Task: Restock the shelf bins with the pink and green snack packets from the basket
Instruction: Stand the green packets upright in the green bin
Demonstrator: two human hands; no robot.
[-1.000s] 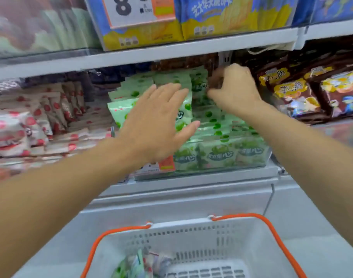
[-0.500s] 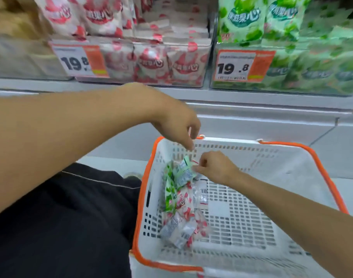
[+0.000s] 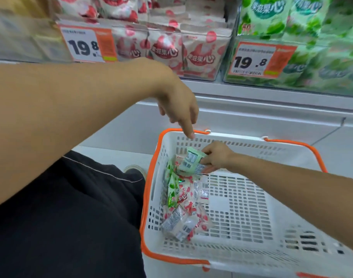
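Observation:
A white basket with an orange rim (image 3: 258, 245) stands below the shelf. Along its left side lie several green and pink snack packets (image 3: 181, 199). My right hand (image 3: 216, 157) reaches into the basket and pinches a green packet (image 3: 190, 162), which is turned back side up. My left hand (image 3: 179, 108) hovers over the basket's far left corner with its fingers loosely pointing down and holding nothing. On the shelf above, the pink packet bin (image 3: 171, 51) sits left of the green packet bin (image 3: 304, 57).
Orange and white price tags (image 3: 87, 45) (image 3: 260, 61) reading 19.8 hang on the bin fronts. A white shelf ledge (image 3: 272, 105) runs between bins and basket. My dark trouser leg (image 3: 67, 217) fills the lower left, next to the basket.
Both hands left the green bin on the shelf and dropped to the basket. My right hand has closed on a green packet and begun lifting it from the pile.

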